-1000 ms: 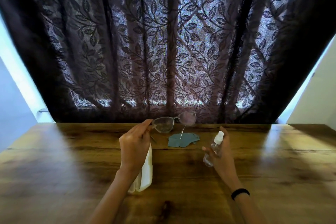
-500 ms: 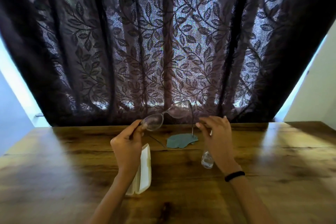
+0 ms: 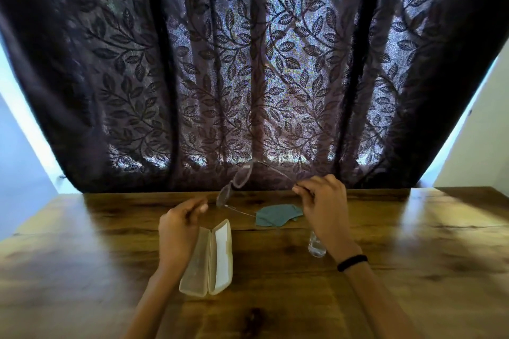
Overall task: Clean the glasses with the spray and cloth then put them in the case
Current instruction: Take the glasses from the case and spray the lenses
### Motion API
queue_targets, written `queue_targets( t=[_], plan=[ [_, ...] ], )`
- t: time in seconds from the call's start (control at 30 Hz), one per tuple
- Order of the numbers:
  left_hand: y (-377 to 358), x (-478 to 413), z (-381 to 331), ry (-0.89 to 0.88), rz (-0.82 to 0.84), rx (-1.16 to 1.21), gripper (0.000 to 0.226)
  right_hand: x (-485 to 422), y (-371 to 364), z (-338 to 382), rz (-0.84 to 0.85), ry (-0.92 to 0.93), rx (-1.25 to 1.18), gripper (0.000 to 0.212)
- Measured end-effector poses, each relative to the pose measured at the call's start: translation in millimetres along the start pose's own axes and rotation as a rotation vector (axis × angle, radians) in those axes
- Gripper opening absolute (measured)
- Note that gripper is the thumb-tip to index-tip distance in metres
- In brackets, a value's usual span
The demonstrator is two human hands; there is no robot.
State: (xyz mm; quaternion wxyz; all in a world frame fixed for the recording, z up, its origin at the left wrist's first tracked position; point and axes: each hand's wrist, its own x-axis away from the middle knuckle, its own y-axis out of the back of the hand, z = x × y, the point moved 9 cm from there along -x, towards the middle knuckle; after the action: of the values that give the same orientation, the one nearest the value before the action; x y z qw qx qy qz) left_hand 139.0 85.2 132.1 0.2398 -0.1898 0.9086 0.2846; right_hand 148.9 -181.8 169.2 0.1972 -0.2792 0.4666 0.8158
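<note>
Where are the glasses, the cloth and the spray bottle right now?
glasses point(image 3: 241, 177), head view, on the upper lens.
cloth point(image 3: 278, 216), head view, middle of the blue fabric.
spray bottle point(image 3: 316, 248), head view, its clear base.

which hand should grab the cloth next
Probably left: the left hand holds nothing, while the right hand pinches the glasses by a temple tip; the cloth lies between them.

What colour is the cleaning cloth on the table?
Muted blue-grey cloth, plain with no pattern; the head view shows it.
</note>
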Motion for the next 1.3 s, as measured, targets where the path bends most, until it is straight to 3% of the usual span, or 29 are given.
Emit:
queue_targets(
  t=[0.13,0.27,0.37,0.47,0.57,0.7,0.83,0.9,1.03,1.3],
  plan=[
    [17,-10,-54,-0.231,-0.098,-0.077,0.026,1,-2,16,0.017,0.056,0.081,0.01],
    [-10,-14,-101,-0.476,0.107,-0.296,0.029,6,-3,31,0.027,0.113,0.141,0.003],
    [-34,-12,-106,-0.529,0.268,-0.468,0.031,9,-3,36,0.033,0.152,0.179,0.002],
    [-43,-15,-93,-0.469,0.316,-0.562,0.026,11,-2,38,0.02,0.175,0.2,0.003],
    [-41,-16,-86,-0.42,0.294,-0.506,0.02,13,1,35,-0.007,0.183,0.139,0.004],
    [-32,-17,-79,-0.376,0.216,-0.374,0.012,12,4,22,-0.013,0.109,-0.115,0.019],
    [-18,-24,-49,-0.195,0.106,-0.187,0.012,16,14,-11,-0.113,-0.066,-0.371,0.034],
    [-14,-23,-30,-0.107,0.063,-0.13,0.013,25,13,-32,-0.149,-0.135,-0.404,0.033],
    [-17,-16,-4,0.007,0.033,0.014,0.017,48,-9,-58,-0.063,-0.194,-0.427,0.041],
    [-41,2,26,0.281,0.027,0.349,0.018,78,-39,-75,-0.019,-0.172,-0.383,0.078]
  ],
)
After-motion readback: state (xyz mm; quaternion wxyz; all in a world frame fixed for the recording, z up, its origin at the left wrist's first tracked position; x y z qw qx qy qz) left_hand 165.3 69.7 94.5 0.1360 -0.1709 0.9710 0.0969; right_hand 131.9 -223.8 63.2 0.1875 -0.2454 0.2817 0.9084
